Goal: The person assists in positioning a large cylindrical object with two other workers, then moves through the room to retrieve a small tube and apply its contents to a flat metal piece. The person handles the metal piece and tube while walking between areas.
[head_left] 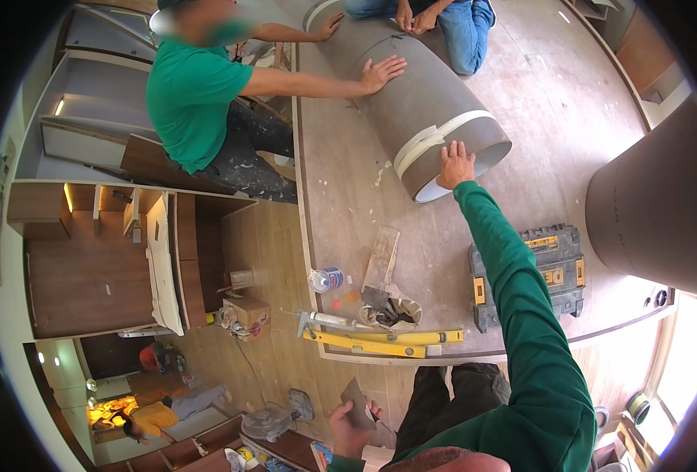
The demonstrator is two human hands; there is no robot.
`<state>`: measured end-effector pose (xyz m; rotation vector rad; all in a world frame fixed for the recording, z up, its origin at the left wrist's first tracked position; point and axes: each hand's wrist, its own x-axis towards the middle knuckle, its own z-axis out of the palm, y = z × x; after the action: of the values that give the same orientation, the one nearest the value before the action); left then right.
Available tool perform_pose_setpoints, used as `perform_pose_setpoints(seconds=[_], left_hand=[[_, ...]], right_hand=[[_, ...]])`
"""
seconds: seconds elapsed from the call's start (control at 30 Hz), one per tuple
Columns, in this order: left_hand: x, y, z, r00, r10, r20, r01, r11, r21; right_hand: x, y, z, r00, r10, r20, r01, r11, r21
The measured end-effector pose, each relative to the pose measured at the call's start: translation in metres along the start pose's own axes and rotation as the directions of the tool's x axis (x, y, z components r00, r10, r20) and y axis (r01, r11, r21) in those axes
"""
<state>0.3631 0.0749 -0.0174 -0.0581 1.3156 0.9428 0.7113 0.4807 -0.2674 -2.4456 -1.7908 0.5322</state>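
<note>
My right hand [456,166] reaches out in a green sleeve and rests, fingers spread, on the near end of a large grey-brown hollow cylinder [423,94]. A pale tape band [443,134] wraps the cylinder just beyond my fingers. Low in the view, my left hand [351,429] grips a flat grey-brown piece [358,401], like a scraper blade; its exact kind is unclear. Across the table, a co-worker in a green shirt [195,106] presses both hands on the cylinder. Another person in jeans [462,35] kneels at its far end, hands together above it.
On the wooden table [553,102] lie a black and yellow tool case [529,275], yellow spirit levels [384,343], a caulk tube [332,319], a can [327,279] and a wood strip [380,259]. A second large cylinder [651,197] stands right. Below left are a fan [268,421] and cabinets.
</note>
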Motion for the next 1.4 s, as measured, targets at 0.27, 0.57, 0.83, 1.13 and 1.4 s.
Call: perform_pose_setpoints(seconds=[0.27, 0.57, 0.83, 1.13, 1.4], left_hand=[[-0.004, -0.007, -0.016, 0.998, 0.010, 0.067, -0.005, 0.998, -0.067], [-0.020, -0.010, -0.015, 1.000, 0.000, 0.008, 0.001, 0.997, -0.076], [-0.029, -0.013, -0.024, 1.000, 0.004, 0.006, -0.003, 0.992, -0.128], [-0.042, -0.008, -0.032, 0.997, 0.069, 0.032, -0.065, 0.992, -0.111], [-0.072, -0.004, -0.082, 0.961, 0.199, 0.189, -0.169, 0.972, -0.166]], right_hand=[[-0.004, 0.002, -0.010, 0.999, -0.031, 0.042, 0.030, 0.999, 0.025], [-0.016, 0.000, -0.022, 0.995, -0.081, 0.062, 0.075, 0.992, 0.096], [-0.072, 0.004, -0.004, 0.967, -0.150, -0.206, 0.192, 0.960, 0.203], [-0.317, 0.007, 0.083, 0.997, -0.034, -0.070, 0.072, 0.748, 0.660], [-0.470, 0.051, 0.154, 0.897, -0.233, 0.376, 0.069, 0.914, 0.401]])
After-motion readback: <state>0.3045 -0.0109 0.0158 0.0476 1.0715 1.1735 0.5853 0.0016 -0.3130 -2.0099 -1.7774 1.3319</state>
